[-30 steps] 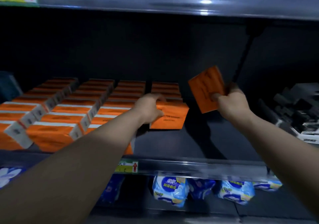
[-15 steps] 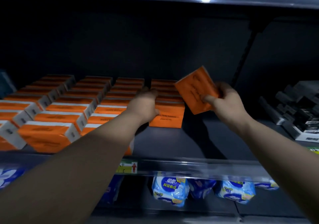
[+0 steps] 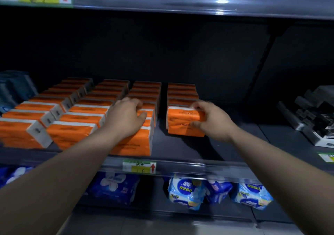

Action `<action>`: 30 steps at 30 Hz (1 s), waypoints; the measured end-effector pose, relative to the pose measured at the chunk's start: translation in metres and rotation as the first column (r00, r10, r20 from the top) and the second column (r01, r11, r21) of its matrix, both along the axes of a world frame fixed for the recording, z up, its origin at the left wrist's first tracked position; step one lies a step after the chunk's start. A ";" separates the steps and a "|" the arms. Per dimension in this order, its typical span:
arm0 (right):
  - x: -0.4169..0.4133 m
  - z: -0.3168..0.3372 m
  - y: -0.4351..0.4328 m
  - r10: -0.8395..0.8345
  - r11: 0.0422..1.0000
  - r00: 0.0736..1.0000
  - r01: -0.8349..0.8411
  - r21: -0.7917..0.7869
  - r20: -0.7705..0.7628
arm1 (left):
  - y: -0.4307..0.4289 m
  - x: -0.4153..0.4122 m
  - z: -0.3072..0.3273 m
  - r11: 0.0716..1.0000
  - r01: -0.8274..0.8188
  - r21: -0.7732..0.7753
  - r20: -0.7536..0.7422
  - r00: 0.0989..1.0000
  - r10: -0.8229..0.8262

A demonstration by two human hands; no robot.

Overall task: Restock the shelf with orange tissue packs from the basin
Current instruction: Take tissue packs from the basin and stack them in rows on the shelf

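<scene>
On the dark shelf (image 3: 182, 150) in front of me, four rows of orange tissue packs (image 3: 85, 110) run front to back, with blue packs (image 3: 186, 191) on the level below. At the front of the rightmost row stands one orange pack (image 3: 180, 126), which my right hand (image 3: 211, 121) grips by its right end. My left hand (image 3: 126, 117) lies curled over the third row's tops; I cannot tell whether it grips.

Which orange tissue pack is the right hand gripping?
The front pack of the rightmost row, set back from the shelf edge; the right hand curls over its top right corner. The left hand is on the neighbouring row.
</scene>
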State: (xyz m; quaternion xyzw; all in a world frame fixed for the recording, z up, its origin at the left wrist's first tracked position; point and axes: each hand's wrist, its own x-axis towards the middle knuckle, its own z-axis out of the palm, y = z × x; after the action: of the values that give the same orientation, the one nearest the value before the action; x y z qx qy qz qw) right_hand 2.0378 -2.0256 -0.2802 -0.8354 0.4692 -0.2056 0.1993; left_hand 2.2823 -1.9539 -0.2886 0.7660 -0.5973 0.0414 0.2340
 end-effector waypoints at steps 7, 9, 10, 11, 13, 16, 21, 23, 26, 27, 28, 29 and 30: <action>0.018 -0.017 0.004 -0.121 0.990 0.984 0.110 -0.092 -0.129 | 0.010 0.001 -0.008 1.000 -0.021 0.010 -0.033 0.999 0.021; 0.021 -0.022 0.005 -0.154 0.979 0.979 0.133 -0.157 -0.132 | 0.010 0.001 -0.009 0.999 -0.030 0.013 -0.024 0.999 0.030; 0.021 -0.025 0.006 -0.166 0.972 0.977 0.140 -0.190 -0.134 | 0.010 0.000 -0.009 1.000 -0.029 0.009 -0.019 0.999 0.030; 0.022 -0.027 0.007 -0.180 0.965 0.973 0.147 -0.218 -0.142 | 0.011 -0.001 -0.009 1.000 -0.027 0.005 -0.016 0.999 0.027; 0.022 -0.029 0.010 -0.206 0.953 0.964 0.158 -0.259 -0.169 | 0.013 -0.002 -0.007 1.000 -0.028 0.007 -0.017 0.999 0.028; 0.025 -0.026 0.017 -0.211 0.949 0.966 0.164 -0.271 -0.152 | 0.018 -0.002 -0.002 1.000 -0.027 0.010 -0.008 1.000 0.027; 0.040 -0.018 0.039 -0.110 0.957 0.991 0.083 -0.278 -0.082 | 0.049 0.002 0.010 1.000 -0.018 0.005 -0.008 1.000 0.018; 0.054 -0.014 0.052 -0.044 0.957 0.998 0.031 -0.287 -0.040 | 0.071 0.005 0.013 1.000 -0.031 -0.003 -0.006 1.000 0.030; 0.081 -0.010 0.078 0.060 0.955 0.998 -0.061 -0.291 -0.013 | 0.108 0.017 0.016 0.998 -0.055 -0.011 -0.020 0.998 0.055; 0.093 -0.009 0.087 0.096 0.953 0.995 -0.094 -0.289 -0.005 | 0.122 0.023 0.016 0.997 -0.071 -0.015 -0.025 0.997 0.070; 0.105 -0.008 0.098 0.134 0.948 0.991 -0.127 -0.292 0.006 | 0.137 0.030 0.016 0.996 -0.089 -0.022 -0.028 0.996 0.088; 0.118 -0.008 0.108 0.171 0.942 0.985 -0.160 -0.296 0.013 | 0.152 0.037 0.016 0.994 -0.108 -0.028 -0.027 0.994 0.107; 0.131 -0.008 0.119 0.208 0.934 0.978 -0.194 -0.299 0.015 | 0.168 0.045 0.016 0.991 -0.129 -0.027 -0.024 0.991 0.128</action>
State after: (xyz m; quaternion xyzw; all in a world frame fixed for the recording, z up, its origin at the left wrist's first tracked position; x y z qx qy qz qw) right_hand 2.1689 -1.9063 -0.2880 -0.8943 0.3405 -0.2714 0.1031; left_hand 2.3274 -1.7858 -0.2726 0.7999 -0.5434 0.0561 0.2484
